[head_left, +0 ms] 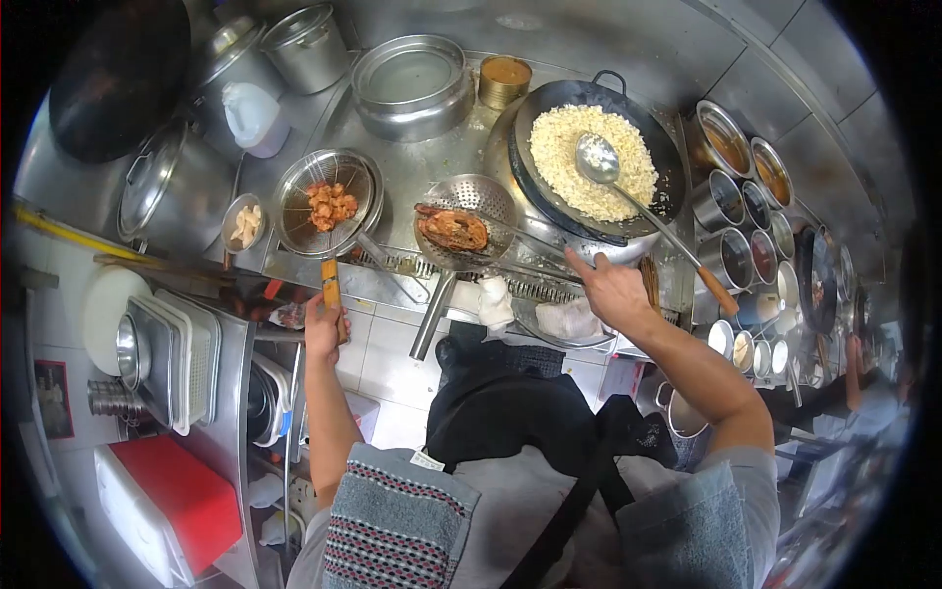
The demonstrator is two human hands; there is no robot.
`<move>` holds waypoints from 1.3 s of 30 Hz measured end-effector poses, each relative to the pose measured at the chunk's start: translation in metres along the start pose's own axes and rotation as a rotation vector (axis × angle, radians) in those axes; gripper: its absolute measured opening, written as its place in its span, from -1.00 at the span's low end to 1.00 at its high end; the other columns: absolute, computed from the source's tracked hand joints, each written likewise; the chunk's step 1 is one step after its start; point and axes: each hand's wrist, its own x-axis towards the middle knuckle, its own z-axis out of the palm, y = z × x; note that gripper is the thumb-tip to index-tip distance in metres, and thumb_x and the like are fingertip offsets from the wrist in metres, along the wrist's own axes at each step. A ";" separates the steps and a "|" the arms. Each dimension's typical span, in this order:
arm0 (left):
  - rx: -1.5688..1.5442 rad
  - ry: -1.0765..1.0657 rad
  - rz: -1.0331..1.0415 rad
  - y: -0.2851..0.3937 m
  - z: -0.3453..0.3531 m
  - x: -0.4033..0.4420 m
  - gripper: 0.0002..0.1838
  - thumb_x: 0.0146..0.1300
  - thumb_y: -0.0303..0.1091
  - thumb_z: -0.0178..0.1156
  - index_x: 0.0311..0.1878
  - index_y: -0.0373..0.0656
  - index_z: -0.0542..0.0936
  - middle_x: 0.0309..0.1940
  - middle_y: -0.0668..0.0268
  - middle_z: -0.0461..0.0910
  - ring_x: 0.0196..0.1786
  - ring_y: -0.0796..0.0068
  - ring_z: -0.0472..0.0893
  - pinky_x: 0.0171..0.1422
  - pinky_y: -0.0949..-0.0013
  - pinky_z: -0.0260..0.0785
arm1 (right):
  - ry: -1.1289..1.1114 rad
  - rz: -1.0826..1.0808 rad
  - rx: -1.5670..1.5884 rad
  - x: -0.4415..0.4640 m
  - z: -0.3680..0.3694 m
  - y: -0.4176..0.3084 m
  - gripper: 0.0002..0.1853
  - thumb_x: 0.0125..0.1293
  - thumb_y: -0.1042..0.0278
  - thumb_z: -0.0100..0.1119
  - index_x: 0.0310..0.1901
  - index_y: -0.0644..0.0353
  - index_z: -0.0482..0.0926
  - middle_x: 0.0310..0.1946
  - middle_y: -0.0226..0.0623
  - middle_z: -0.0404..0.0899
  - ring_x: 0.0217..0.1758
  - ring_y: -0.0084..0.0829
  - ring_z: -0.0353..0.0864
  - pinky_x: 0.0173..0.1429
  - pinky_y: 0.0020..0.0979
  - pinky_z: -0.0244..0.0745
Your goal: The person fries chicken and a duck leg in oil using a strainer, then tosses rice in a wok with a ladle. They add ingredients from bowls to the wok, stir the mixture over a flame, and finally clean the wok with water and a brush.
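My left hand (324,329) is wrapped round the wooden handle (331,285) of a wire strainer (292,214). Browned meat chunks (332,205) lie in the strainer's mesh. My right hand (616,294) grips long metal tongs (538,268), with the index finger stretched along them. The tongs' arms reach left to a browned, charred-edged piece of meat (453,231) lying in a perforated ladle (491,196); whether they pinch it I cannot tell. The perforated ladle's metal handle (433,316) points towards me, with no hand on it.
At right, a wok (672,147) holds chopped pale food with a wooden-handled ladle (597,157) resting in it. Behind stand a lidless metal pot (412,98) and an open tin (504,79). A small bowl (243,222) sits left; several sauce containers (726,201) line the right.
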 end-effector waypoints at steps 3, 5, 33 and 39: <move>-0.055 -0.030 0.014 -0.002 0.000 0.002 -0.56 0.32 -0.43 0.11 0.22 -0.14 0.24 -0.36 0.23 0.52 -0.51 0.48 0.51 -0.51 0.41 0.38 | -0.052 0.016 -0.033 -0.007 0.000 -0.007 -0.38 0.27 0.42 -0.03 0.41 -0.03 0.24 -0.17 0.00 0.52 -0.41 -0.10 0.68 -0.39 -0.15 0.58; -0.028 -0.020 0.001 -0.001 0.001 0.003 -0.56 0.31 -0.44 0.12 0.21 -0.13 0.23 -0.37 0.24 0.52 -0.52 0.49 0.50 -0.53 0.41 0.37 | -0.043 0.051 -0.040 0.001 0.014 -0.016 -0.39 0.28 0.41 -0.05 0.41 -0.02 0.23 -0.17 -0.01 0.52 -0.39 -0.09 0.68 -0.37 -0.14 0.58; -0.627 -0.284 -0.101 0.078 -0.030 -0.021 -0.67 0.31 -0.48 0.05 0.10 -0.11 0.27 -0.44 0.31 0.39 -0.59 0.59 0.34 -0.56 0.50 0.26 | -0.396 0.345 1.611 0.045 0.049 -0.014 -0.44 0.35 0.34 0.17 0.38 0.07 0.34 -0.57 -0.63 0.27 -0.63 -0.75 0.12 -0.57 -0.63 0.00; -0.492 -0.205 0.018 0.139 -0.058 -0.028 -0.71 0.30 -0.49 0.01 0.07 -0.19 0.29 -0.42 0.27 0.40 -0.58 0.58 0.36 -0.55 0.49 0.28 | -0.490 0.139 1.616 0.154 0.009 -0.095 -0.76 0.39 0.37 0.12 0.06 0.14 0.51 -0.57 -0.59 0.31 -0.64 -0.75 0.12 -0.62 -0.61 -0.01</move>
